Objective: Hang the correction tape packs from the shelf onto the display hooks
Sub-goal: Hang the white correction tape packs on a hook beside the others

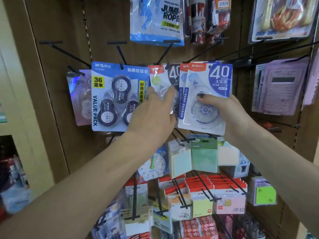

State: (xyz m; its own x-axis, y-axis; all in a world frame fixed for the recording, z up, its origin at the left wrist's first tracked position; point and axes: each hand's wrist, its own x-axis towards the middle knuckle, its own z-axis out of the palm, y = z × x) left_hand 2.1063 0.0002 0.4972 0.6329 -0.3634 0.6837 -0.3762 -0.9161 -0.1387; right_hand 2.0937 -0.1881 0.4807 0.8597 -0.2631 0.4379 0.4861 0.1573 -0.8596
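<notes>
My right hand (222, 111) grips a white correction tape pack (205, 80) marked "40", thumb on its clear blister, held up against the hooks; a second like pack sits just behind it. My left hand (155, 109) reaches forward with fingers spread and touches another "40" pack (164, 78) hanging on a hook. To the left hangs a blue "36" value pack (110, 94) with three dark dispensers, and a pale pink pack (79, 97) beyond it. Black display hooks (120, 52) jut out from the brown back panel.
A blue jump rope pack (155, 19) hangs above. Pink calculators (279, 87) hang at the right. Below are sticky notes (203, 156), a clock toy (153, 166) and red-topped note packs (224, 192) on lower hooks. A cream shelf side (20, 118) stands at the left.
</notes>
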